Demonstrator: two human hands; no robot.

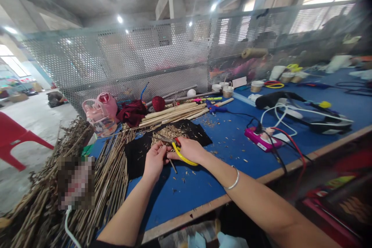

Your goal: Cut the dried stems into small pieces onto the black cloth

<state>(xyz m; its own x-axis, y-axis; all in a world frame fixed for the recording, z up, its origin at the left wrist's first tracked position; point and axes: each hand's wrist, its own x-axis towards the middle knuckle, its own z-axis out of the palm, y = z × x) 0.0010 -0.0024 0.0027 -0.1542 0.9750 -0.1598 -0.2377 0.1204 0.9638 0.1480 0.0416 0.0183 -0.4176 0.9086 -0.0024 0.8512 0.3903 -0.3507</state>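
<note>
My right hand (187, 149) is closed around a pair of scissors with yellow handles (183, 156). Their blades point left, over a heap of small cut stem pieces (174, 131). Close by, my left hand (156, 159) pinches a thin dry stick (173, 167), whose lower end sticks out below my fingers. The fingers of both hands nearly meet at the blades, so exactly where the blades sit against the stick is hidden. Under the heap lies a black cloth (136, 157) on the blue tabletop (162, 205).
Bundles of dry stalks (104, 178) fill the left side. Peeled sticks (174, 112), a dark red ball of yarn (158, 103) and a blue glue gun (215, 107) lie behind. A pink power strip (263, 139) with cables sits to the right. Perforated metal panels (145, 54) stand at the back.
</note>
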